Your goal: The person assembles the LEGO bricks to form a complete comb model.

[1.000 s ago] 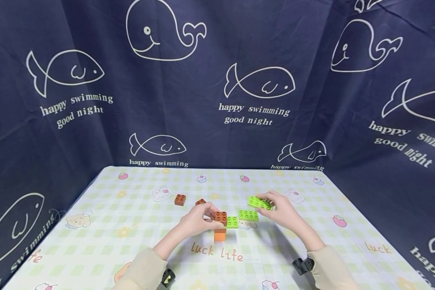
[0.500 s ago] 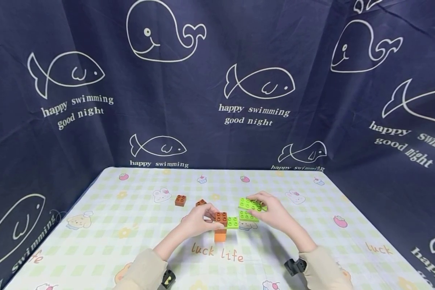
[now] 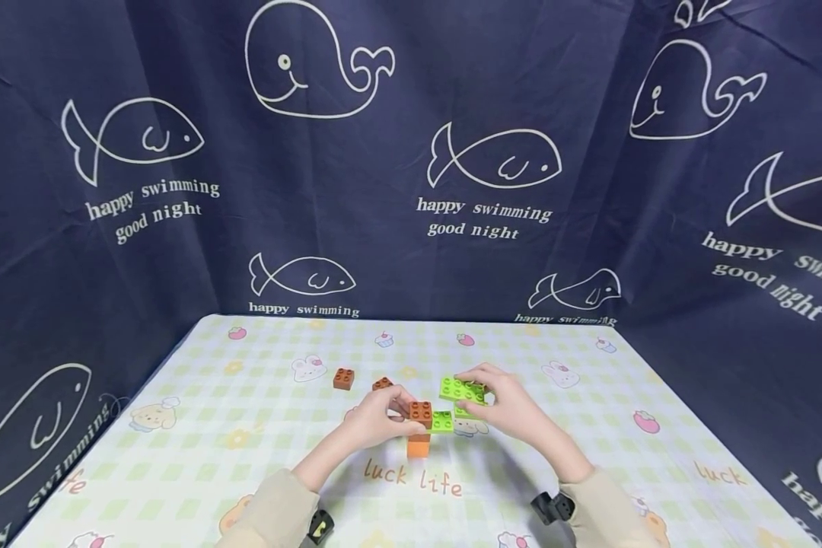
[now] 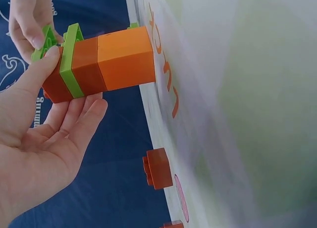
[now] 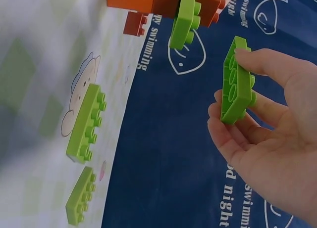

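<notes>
"What is being gripped on the left?"

"The brick stack (image 4: 88,65) is being held near its top by the left hand (image 3: 377,418). The upper brown brick (image 3: 421,412) is being pinched between thumb and fingers."

"And how is the stack being built up underneath?"

"An orange base (image 3: 418,447) is being supported upright by the tablecloth (image 3: 144,472). Above it a lower brown brick (image 4: 88,54) is being topped by a jutting green plate (image 3: 441,421), which is being pressed on by the upper brown brick."

"Is anything being held on the right?"

"Yes, a lifted green plate (image 5: 241,89) is being pinched at its edges by the right hand (image 3: 512,403). It is being held in the air near the stack, a gap being left between them."

"What is being seen around them?"

"A nearer loose green plate (image 5: 83,126) and a second loose green plate (image 5: 77,197) are being shown on the cloth. Beyond the left hand, a square brown brick (image 3: 344,379) and a partly hidden brown brick (image 3: 382,384) are being left apart."
</notes>
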The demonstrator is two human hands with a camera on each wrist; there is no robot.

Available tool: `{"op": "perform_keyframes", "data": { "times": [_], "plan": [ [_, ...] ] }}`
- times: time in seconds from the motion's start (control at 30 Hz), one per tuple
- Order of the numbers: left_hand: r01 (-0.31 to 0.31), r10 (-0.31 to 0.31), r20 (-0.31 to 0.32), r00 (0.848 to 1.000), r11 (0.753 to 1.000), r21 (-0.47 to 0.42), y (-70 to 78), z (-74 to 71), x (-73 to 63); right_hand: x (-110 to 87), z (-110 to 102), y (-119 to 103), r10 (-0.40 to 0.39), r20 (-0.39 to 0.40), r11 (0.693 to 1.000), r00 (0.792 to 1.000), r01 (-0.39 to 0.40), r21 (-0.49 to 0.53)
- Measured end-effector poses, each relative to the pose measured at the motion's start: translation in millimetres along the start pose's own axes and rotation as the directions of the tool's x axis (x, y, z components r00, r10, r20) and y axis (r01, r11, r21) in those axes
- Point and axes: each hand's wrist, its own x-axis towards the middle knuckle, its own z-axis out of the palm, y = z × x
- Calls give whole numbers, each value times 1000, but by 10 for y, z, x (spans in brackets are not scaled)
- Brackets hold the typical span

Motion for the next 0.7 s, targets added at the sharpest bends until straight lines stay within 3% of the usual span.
{"op": "perform_keyframes", "data": {
  "times": [0.7],
  "plan": [
    [8,-9,7,1000,1000,11,-2,-4,-2,103,135,-160,-92,64,996,994,93,-16]
  ]
}}
